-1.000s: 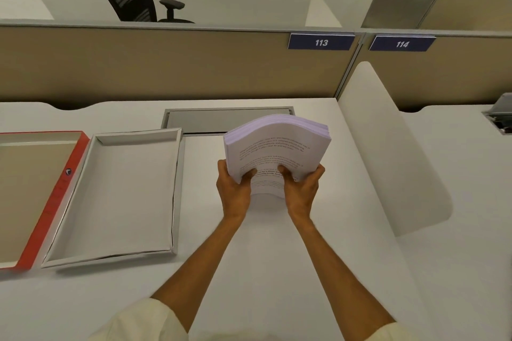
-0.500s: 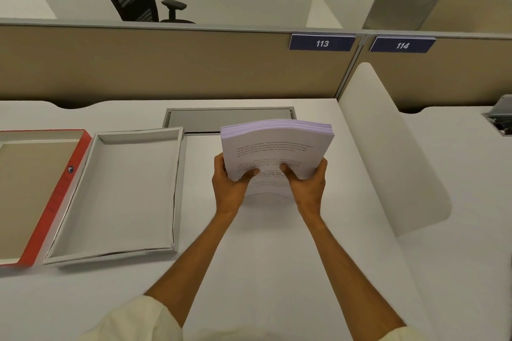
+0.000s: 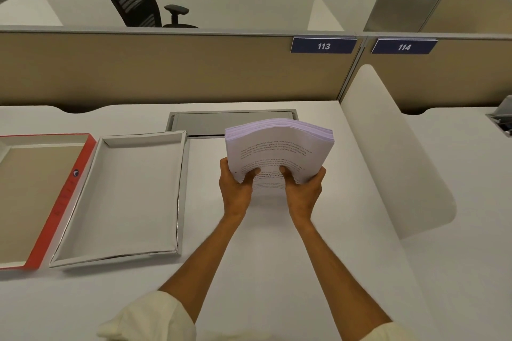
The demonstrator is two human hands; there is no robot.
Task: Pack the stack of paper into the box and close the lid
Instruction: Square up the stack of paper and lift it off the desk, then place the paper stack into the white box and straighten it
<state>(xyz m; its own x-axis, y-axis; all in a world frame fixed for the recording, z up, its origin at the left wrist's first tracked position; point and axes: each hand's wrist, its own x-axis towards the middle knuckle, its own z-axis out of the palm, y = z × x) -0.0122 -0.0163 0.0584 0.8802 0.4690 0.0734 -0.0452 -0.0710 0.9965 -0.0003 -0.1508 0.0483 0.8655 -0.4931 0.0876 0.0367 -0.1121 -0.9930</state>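
Both hands were on the stack of paper (image 3: 278, 151), and it stood up off the white worktop (image 3: 249, 271), raised at its far end and bowed across the top edge, printed lines facing the camera. The left hand (image 3: 235, 188) gripped the near left corner, its fingers (image 3: 250, 174) clamped over the front sheet with the thumb in front. The right hand (image 3: 303, 191) mirrored it on the near right corner, fingers (image 3: 288, 171) clamped on the paper too, the two thumbs close together but apart. Cream sleeves (image 3: 149, 315) showed pushed back at the bottom of the view.

Left of the stack, well apart from it, the white box (image 3: 119, 196) lay open on the worktop, its floor bare and its thin walls standing. Just beyond the box on its far left side sat the red-edged lid (image 3: 66, 194), turned up to show a brown inside, its long red side running just beside the box wall; whether the two touched could not be told.

Behind the stack a grey recessed panel (image 3: 210, 122) was set in the worktop. To the stack's right rose a white rounded divider (image 3: 388, 152).
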